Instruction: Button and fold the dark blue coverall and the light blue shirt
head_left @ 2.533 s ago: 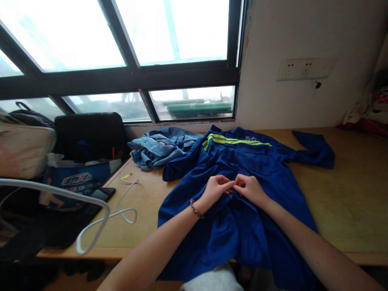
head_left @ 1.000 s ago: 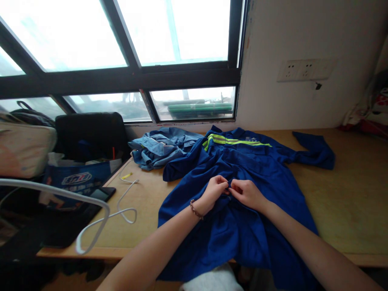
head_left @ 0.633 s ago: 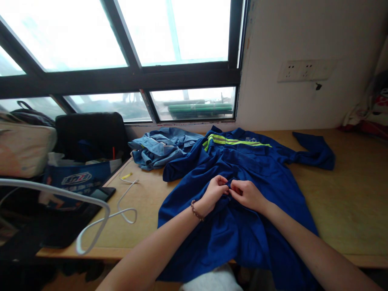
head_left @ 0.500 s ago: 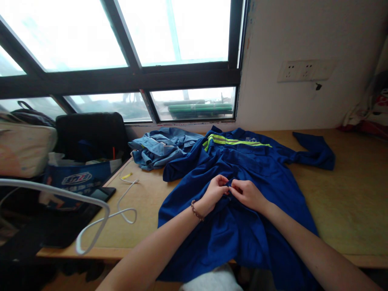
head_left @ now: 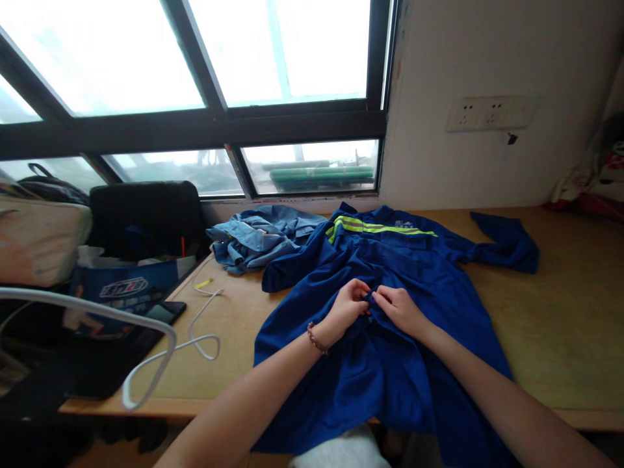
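A dark blue work jacket (head_left: 448, 312) with a yellow-green reflective stripe across its chest lies spread on the table, its lower edge hanging over the front. My left hand (head_left: 348, 304), with a braided bracelet at the wrist, pinches the cloth along the front opening. Close on its right, my right hand (head_left: 397, 309) grips the same front edge between thumb and fingers. The fabric bunches in folds around both hands. Whatever small fastening may lie between the fingertips is hidden.
A crumpled light blue garment (head_left: 258, 234) lies at the table's back left. White cable (head_left: 207, 338) loops over the left side of the wooden table (head_left: 560, 338). Further left are a phone (head_left: 168, 312), a blue bag (head_left: 127, 286) and a black chair back (head_left: 146, 211).
My right hand has shifted slightly up and its fingers have changed position on the cloth. My left hand stays nearly where it was, and the jacket lies the same.
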{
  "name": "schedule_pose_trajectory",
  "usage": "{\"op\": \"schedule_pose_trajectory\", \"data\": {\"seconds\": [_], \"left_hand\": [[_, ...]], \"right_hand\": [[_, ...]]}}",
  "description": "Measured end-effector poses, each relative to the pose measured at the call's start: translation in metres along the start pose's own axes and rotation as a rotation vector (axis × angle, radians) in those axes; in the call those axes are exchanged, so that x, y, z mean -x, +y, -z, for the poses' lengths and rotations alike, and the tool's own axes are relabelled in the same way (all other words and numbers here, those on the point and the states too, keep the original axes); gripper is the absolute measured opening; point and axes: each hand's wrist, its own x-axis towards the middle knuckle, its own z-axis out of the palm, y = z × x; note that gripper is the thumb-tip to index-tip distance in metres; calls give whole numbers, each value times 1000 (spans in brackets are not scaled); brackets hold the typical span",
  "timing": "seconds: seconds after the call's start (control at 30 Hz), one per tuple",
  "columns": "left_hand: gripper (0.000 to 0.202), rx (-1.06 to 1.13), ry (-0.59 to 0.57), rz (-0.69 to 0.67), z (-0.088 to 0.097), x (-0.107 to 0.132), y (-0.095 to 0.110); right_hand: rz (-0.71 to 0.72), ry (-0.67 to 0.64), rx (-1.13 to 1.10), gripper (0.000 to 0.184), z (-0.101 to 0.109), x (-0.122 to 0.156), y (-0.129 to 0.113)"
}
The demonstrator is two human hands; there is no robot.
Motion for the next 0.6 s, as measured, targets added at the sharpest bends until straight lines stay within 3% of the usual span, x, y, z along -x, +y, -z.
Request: {"op": "schedule_pose_trajectory", "data": {"seconds": [0.17,0.33,0.5,0.6], "left_hand": [[29,-142,-22,-5,2,-3,-3],[42,-505,-76,-145,1,9,13],[83,-822,-115,-289,-5,55,36],[79,-1019,-84,-279,2,95,38]], "right_hand": [[-23,15,-41,33,-1,-1,4],[-14,-34,4,32,3,-4,7],[-60,-172,137,27,18,13,-11],[-19,-95,304,43,23,53,-29]]}}
